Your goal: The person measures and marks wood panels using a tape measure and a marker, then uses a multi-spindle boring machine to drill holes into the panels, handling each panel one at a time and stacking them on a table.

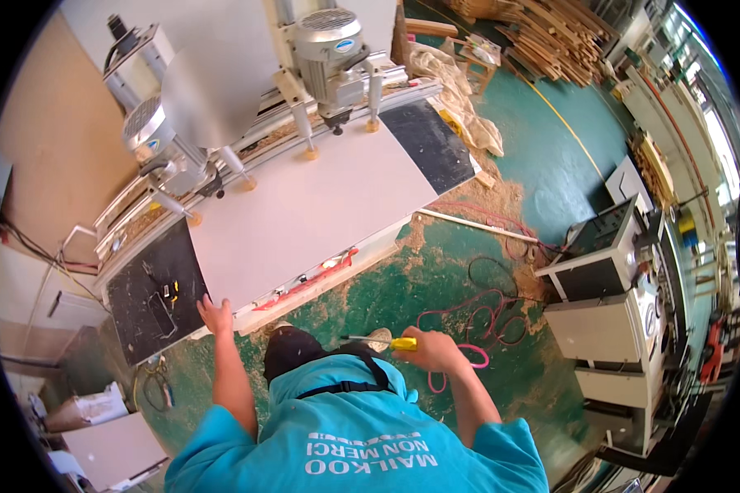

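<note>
A large pale panel [304, 205] lies flat on the bed of a drilling machine, under several pale-tipped hold-down rods. My left hand [215, 315] is at the panel's near left corner, fingers spread and seeming to touch its edge. In front of my body, clear of the panel, my right hand [436, 352] is closed around the yellow handle of a screwdriver [403, 343]. Its metal shaft points left. Two grey motors [329, 57] with drill heads stand over the panel's far side; the other motor [152, 135] is farther left.
Black table wings [160, 287] flank the panel; small tools lie on the left one. A red strip [308, 283] runs along the machine's front. Sawdust and a pink hose [473, 357] lie on the green floor. Pale cabinets [600, 329] stand right, stacked wood strips [551, 41] behind.
</note>
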A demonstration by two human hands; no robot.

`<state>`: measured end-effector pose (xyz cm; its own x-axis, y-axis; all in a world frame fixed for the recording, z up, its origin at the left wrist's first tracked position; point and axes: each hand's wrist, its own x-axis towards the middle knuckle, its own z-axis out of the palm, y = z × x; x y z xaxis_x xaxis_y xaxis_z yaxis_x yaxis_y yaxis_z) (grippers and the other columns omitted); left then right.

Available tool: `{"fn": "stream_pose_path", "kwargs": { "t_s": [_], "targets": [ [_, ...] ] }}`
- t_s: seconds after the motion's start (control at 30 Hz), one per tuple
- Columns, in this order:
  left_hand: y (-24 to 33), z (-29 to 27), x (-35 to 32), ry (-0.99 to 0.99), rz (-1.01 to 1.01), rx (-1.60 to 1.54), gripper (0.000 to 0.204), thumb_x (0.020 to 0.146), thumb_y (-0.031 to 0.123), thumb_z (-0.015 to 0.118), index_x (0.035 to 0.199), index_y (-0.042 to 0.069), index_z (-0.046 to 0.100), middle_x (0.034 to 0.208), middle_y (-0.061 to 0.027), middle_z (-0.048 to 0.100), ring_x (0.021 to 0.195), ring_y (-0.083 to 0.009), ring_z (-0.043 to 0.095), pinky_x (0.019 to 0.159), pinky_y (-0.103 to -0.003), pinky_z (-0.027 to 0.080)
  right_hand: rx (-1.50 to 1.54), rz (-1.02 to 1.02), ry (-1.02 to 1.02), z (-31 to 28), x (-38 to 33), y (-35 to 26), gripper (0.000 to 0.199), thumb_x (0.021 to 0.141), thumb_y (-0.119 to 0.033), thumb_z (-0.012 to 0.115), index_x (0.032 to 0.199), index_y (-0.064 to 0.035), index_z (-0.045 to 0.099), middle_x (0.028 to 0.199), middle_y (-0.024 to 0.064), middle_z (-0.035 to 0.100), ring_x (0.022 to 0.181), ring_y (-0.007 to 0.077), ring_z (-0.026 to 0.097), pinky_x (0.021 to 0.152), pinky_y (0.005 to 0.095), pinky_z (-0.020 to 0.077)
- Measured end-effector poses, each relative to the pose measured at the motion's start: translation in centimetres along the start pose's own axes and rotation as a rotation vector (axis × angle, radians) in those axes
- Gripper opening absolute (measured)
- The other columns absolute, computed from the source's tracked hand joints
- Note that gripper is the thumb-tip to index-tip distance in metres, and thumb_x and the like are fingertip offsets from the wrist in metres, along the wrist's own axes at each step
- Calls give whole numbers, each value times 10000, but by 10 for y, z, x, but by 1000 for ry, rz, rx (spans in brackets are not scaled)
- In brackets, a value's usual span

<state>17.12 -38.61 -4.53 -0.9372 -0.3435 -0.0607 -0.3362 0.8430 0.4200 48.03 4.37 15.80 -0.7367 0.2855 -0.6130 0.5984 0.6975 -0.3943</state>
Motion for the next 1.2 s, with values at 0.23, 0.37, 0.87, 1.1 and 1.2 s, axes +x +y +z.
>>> {"fn": "stream_pose_path", "kwargs": {
  "t_s": [0.23,0.37,0.87,1.1,1.2],
  "targets": [
    [-14,32,33,-78,-189,-76,833,785,490,683,1475,124,395,1385,-270,476,1345,-394,389,1104,-494,335,-25,451,712,-51,32,73,533,818,-522,686,1117,-97,568,870,190,709,829,394,684,697,484,531],
    [20,16,-10,-150,-272,-86,829,778,508,694,1449,122,399,1294,-254,530,1283,-384,447,1046,-528,384,73,138,398,7,8,49,432,837,-469,687,1035,-90,624,885,132,715,814,371,686,703,465,534],
    [-89,32,-125,-212,-111,-319,551,861,345,686,1276,61,462,1055,-132,628,886,-288,624,699,-453,484,-91,3,-9,24,50,-43,601,850,-604,599,1197,-113,593,1066,187,691,974,378,664,811,460,524],
    [100,3,-183,-266,862,240,813,747,255,754,1464,162,382,1484,-237,363,1378,-459,302,1099,-624,265,171,88,263,-55,81,108,349,863,-425,685,928,-81,682,711,76,664,627,181,629,583,358,512],
    [120,86,-175,3,963,419,729,809,167,667,1478,187,377,1508,-252,326,1388,-494,286,1122,-643,227,280,-181,-116,-72,56,95,278,872,-351,693,965,-89,689,712,42,660,607,151,610,579,331,503]
  ]
}}
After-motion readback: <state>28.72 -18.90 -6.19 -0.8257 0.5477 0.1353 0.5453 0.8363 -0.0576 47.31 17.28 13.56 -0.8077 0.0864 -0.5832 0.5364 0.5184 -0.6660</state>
